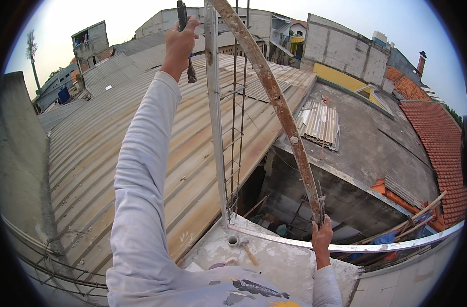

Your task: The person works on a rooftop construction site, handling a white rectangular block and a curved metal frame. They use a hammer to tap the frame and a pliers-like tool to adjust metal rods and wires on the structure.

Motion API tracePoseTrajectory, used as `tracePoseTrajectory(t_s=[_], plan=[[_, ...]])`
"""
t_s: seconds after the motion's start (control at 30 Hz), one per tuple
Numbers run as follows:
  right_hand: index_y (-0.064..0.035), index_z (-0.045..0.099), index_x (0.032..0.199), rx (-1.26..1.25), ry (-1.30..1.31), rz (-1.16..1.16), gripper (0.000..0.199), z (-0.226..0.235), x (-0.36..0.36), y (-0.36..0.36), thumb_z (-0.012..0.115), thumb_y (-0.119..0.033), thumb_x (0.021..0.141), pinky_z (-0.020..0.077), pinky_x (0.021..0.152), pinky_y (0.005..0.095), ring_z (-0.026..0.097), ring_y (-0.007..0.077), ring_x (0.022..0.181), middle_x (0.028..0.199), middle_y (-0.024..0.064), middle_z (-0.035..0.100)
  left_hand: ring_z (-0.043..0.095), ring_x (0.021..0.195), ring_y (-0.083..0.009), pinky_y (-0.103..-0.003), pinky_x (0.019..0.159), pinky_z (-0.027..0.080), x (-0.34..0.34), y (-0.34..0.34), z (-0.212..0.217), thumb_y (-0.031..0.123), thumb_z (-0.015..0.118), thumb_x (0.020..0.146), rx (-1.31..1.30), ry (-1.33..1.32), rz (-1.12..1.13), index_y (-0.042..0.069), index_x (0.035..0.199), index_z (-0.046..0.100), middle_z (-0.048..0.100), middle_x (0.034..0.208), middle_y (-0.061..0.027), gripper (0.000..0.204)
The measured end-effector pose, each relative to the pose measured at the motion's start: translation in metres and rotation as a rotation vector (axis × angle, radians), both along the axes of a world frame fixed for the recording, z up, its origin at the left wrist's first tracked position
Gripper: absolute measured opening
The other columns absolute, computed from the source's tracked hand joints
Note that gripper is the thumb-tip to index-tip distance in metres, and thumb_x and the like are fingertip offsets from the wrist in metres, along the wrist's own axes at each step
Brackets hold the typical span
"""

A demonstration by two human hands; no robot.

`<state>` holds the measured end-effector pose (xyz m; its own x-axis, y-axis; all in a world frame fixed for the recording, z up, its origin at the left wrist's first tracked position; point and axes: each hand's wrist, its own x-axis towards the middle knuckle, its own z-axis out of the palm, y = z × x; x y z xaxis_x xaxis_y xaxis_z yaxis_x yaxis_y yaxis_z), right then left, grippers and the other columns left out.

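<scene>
My left hand (180, 47) is raised high, its fingers closed around a dark, narrow bar (192, 72) that sticks out above and below the fist. Just right of it stands an upright silvery metal post (213, 97). Lower right, my right hand (322, 236) closes at the bottom end of a long, rusty, mortar-stained bar (279, 105), which runs up past the top of the view and looks bent by the lens. A thin dark metal piece (321, 202) juts up beside that hand; its kind is unclear. Behind the post rises a rebar column (237, 112) with ties.
Below me is a rough concrete ledge (274, 261) with a hammer (249, 253) and a round pipe opening (233, 240). A pale metal strip (382, 248) crosses at right. Beyond lie a corrugated roof (126, 153), an open drop (289, 204) and loose corrugated sheets (319, 123).
</scene>
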<state>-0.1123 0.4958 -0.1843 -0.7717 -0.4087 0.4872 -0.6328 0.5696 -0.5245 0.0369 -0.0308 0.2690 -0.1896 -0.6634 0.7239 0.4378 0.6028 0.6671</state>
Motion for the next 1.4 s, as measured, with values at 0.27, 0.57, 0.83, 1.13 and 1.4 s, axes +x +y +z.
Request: tracePoseTrajectory(t_s=[0.27, 0.57, 0.83, 1.13, 1.4], plan=[[0.0063, 0.052, 0.13, -0.018, 0.049, -0.047, 0.048, -0.023, -0.013, 0.015, 0.074, -0.012, 0.092, 0.0487, 0.092, 0.0515, 0.061, 0.0505, 0.104, 0.112, 0.0298, 0.062, 0.059, 0.114, -0.0239, -0.037, 0.088, 0.045, -0.019, -0.018, 0.041, 0.042, 0.067, 0.098, -0.078, 0.019, -0.167, 0.001, 0.134, 0.061, 0.066, 0.126, -0.0135, 0.055], [0.0066, 0.052, 0.132, -0.049, 0.021, -0.158, 0.05, -0.013, -0.006, 0.016, 0.074, -0.014, 0.093, 0.0476, 0.096, 0.0523, 0.059, 0.0518, 0.112, 0.12, 0.0321, 0.06, 0.06, 0.114, -0.0247, -0.042, 0.094, 0.046, -0.022, -0.015, 0.064, 0.044, 0.069, 0.098, -0.119, -0.043, -0.187, 0.0, 0.137, 0.061, 0.066, 0.123, -0.0124, 0.059], [0.0092, 0.05, 0.134, -0.042, 0.009, -0.268, 0.052, -0.011, -0.007, 0.022, 0.074, -0.013, 0.093, 0.0469, 0.1, 0.0503, 0.058, 0.0521, 0.116, 0.124, 0.0333, 0.059, 0.063, 0.092, -0.0181, -0.036, 0.078, 0.051, -0.038, -0.025, 0.066, 0.037, 0.068, 0.099, -0.081, 0.002, -0.27, 0.002, 0.13, 0.067, 0.069, 0.104, -0.0061, 0.047], [0.0056, 0.052, 0.131, -0.013, 0.053, -0.281, 0.052, -0.021, -0.005, 0.026, 0.077, -0.012, 0.089, 0.0482, 0.097, 0.0512, 0.059, 0.051, 0.114, 0.122, 0.0302, 0.061, 0.063, 0.091, -0.0172, -0.035, 0.077, 0.051, -0.023, -0.014, 0.073, 0.035, 0.064, 0.101, -0.032, -0.085, -0.387, 0.004, 0.128, 0.068, 0.068, 0.1, -0.0058, 0.041], [0.0072, 0.052, 0.131, -0.143, -0.051, -0.292, 0.052, -0.004, -0.014, 0.022, 0.077, -0.011, 0.09, 0.048, 0.095, 0.051, 0.059, 0.0502, 0.111, 0.119, 0.0302, 0.06, 0.061, 0.091, -0.0165, -0.036, 0.078, 0.05, -0.02, -0.017, 0.073, 0.033, 0.063, 0.102, -0.081, -0.048, -0.407, 0.004, 0.126, 0.068, 0.067, 0.102, -0.0041, 0.038]])
